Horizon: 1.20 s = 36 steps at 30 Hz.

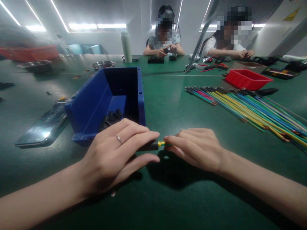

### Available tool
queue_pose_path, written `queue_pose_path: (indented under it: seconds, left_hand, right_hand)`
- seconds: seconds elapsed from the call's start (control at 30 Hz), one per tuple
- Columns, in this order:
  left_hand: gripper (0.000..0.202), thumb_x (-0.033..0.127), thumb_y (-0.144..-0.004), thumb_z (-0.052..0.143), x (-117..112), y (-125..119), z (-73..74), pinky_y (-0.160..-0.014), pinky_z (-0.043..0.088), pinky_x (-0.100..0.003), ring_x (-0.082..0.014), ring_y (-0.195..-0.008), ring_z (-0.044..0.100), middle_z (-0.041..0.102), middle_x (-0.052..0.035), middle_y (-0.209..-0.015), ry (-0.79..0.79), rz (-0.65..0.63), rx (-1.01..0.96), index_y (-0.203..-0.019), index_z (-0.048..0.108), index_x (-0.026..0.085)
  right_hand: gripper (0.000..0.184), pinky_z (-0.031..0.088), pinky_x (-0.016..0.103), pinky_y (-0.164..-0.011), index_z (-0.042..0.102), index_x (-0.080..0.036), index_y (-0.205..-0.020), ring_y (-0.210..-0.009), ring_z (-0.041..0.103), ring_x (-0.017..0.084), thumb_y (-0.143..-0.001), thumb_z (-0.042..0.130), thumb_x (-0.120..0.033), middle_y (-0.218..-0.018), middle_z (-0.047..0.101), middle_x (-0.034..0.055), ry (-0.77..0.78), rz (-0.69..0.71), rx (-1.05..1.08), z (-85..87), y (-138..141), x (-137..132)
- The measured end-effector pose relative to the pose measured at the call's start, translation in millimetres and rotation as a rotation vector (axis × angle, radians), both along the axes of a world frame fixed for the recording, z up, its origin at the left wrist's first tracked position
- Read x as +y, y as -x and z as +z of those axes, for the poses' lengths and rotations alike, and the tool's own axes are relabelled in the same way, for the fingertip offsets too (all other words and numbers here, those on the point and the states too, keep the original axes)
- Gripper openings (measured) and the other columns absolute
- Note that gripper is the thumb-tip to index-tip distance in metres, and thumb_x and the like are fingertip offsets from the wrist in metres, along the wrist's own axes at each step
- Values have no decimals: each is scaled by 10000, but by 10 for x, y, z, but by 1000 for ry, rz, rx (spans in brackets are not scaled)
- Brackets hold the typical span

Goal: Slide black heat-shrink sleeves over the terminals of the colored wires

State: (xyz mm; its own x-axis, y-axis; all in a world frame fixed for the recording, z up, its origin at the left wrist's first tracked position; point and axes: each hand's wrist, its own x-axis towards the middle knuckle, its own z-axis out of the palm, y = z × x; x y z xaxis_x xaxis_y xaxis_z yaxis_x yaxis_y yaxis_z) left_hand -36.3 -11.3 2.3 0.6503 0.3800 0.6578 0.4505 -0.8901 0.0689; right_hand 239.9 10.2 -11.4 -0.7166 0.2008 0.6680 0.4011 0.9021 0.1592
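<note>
My left hand [117,151], with a ring on one finger, pinches a small black sleeve [151,146] just above the green table [168,105]. My right hand [196,148] pinches a yellow-green wire [163,143] whose end meets the black sleeve. The fingertips of both hands almost touch. Right behind my left hand stands a blue bin [107,102] with several small black parts [111,117] in it.
A fan of coloured wires [251,108] lies to the right, with a red tray [247,79] behind it. A phone [43,126] lies left of the bin. A white bottle [126,46] and a metal bowl [103,65] stand further back. Two people sit across the table.
</note>
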Motion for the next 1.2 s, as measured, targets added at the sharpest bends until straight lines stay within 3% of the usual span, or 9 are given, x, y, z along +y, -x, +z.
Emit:
queue_pose_path:
  seconds: [0.07,0.13,0.3,0.53,0.73,0.97,1.07,1.2]
  left_hand:
    - [438,397,-1124,661,-6,11,8,-1034,611,-358,-233,-1150,701,755,-142,-1211,23,-11,-1,-1412,626,69]
    - [414,358,-1126,625,-5,24,38,-1030,616,-362,-243,-1164,702,741,-156,-1229,23,-18,-4,-1412,612,59]
    - [297,190,-1020,662,11,61,129,-925,634,-353,-227,-1053,728,749,-118,-1154,-64,45,-9,-1305,637,109]
    - [259,150,-1008,614,18,29,118,-795,637,-418,-252,-968,727,731,-96,-1068,-17,101,-35,-1258,588,213]
    - [241,168,-1030,626,19,12,123,-761,670,-439,-252,-904,745,765,-67,-1025,-28,106,-28,-1250,596,262]
    - [213,121,-1007,688,46,28,106,-776,632,-386,-230,-891,726,771,-83,-1022,-78,72,-10,-1206,641,179]
    - [183,103,-995,715,57,34,103,-775,608,-356,-213,-886,720,769,-80,-1007,-103,61,-1,-1171,671,131]
    - [172,111,-1022,707,53,22,90,-775,600,-348,-205,-895,706,767,-64,-996,-70,54,8,-1186,672,145]
  right_hand:
    - [180,412,241,-562,568,-169,-1205,-558,572,96,-1205,391,-199,-716,683,-29,21,-2,17,-4,0,-4]
    - [172,422,221,-571,563,-190,-1213,-556,579,90,-1203,391,-195,-723,686,-39,48,-12,47,-14,-2,-6]
    - [227,417,200,-551,588,-219,-1157,-520,576,77,-1210,368,-228,-748,712,-47,78,-95,99,-66,-20,-2]
    - [180,406,205,-543,653,-205,-1133,-523,581,81,-1117,486,-139,-756,724,-33,160,-139,127,-74,-88,-23]
    - [188,351,239,-524,665,-228,-1156,-498,511,91,-1132,484,-186,-732,677,-45,193,-160,163,-153,-98,-6]
    - [229,363,246,-528,655,-219,-1231,-488,492,103,-1102,469,-186,-761,694,-28,306,-147,150,-191,-68,-16]
    - [261,371,242,-515,608,-218,-1272,-481,497,104,-1054,477,-159,-793,715,-19,316,-147,136,-154,-49,-29]
    - [287,399,219,-505,557,-211,-1276,-497,528,102,-1009,487,-130,-808,727,-13,281,-104,85,-59,-28,-29]
